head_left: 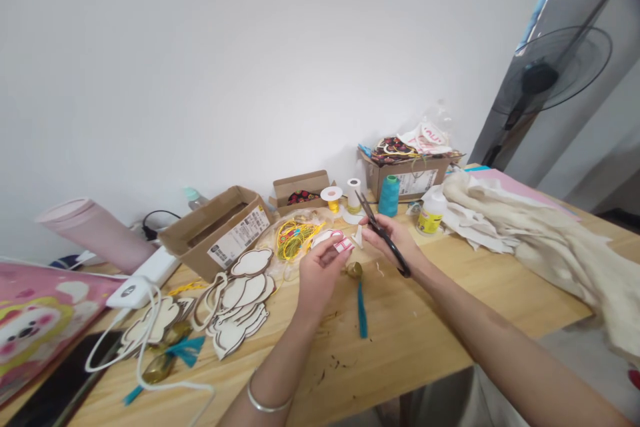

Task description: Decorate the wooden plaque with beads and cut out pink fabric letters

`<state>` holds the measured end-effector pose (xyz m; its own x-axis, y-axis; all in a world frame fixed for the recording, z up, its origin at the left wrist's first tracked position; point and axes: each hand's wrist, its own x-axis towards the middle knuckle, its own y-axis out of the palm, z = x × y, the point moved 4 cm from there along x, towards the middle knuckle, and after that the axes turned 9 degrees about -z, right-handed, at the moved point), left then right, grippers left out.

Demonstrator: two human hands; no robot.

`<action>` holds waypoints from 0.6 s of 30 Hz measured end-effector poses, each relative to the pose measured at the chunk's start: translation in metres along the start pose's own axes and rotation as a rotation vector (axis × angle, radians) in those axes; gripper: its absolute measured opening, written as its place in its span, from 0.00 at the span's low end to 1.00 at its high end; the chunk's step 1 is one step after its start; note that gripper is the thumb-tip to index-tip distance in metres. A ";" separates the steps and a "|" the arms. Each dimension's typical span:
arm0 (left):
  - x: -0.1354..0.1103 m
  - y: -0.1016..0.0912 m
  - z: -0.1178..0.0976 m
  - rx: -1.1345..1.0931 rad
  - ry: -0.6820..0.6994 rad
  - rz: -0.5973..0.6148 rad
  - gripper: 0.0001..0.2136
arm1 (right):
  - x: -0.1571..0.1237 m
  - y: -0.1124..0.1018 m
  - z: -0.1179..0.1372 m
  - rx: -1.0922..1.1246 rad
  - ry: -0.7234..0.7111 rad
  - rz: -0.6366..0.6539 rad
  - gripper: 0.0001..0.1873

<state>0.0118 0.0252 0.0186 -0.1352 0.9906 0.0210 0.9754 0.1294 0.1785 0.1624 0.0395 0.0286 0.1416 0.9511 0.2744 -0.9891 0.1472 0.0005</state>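
Note:
My left hand pinches a small white piece with pink printed lines, probably fabric or paper. In my right hand lies a pair of black scissors, blades pointing up and away, handles against the palm side near the wrist. A small white scrap shows by the right fingertips; whether they touch it I cannot tell. Below the hands, a gold bell-like ornament with a teal tassel rests on the wooden table. Dark bits of thread are scattered nearby.
White cloud-shaped cutouts and an open cardboard box lie left. Behind are tangled yellow cords, a teal thread cone, a glue bottle and a filled box. Cream cloth covers the right; a white cable loops left.

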 end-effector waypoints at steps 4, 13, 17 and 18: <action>0.002 -0.007 -0.002 -0.077 -0.065 -0.090 0.15 | -0.001 0.002 -0.012 -0.212 -0.064 0.168 0.14; 0.000 -0.010 -0.010 -0.190 -0.011 -0.215 0.17 | -0.015 0.007 -0.010 -0.449 -0.004 0.372 0.19; -0.003 -0.010 -0.013 -0.221 -0.044 -0.259 0.18 | -0.021 0.012 -0.004 -0.428 0.047 0.418 0.20; -0.004 -0.009 -0.013 -0.235 -0.054 -0.267 0.18 | -0.022 0.014 -0.003 -0.421 0.053 0.424 0.19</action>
<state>0.0010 0.0199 0.0294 -0.3640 0.9251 -0.1080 0.8396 0.3761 0.3920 0.1460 0.0214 0.0196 -0.2495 0.9610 0.1190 -0.8604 -0.1636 -0.4826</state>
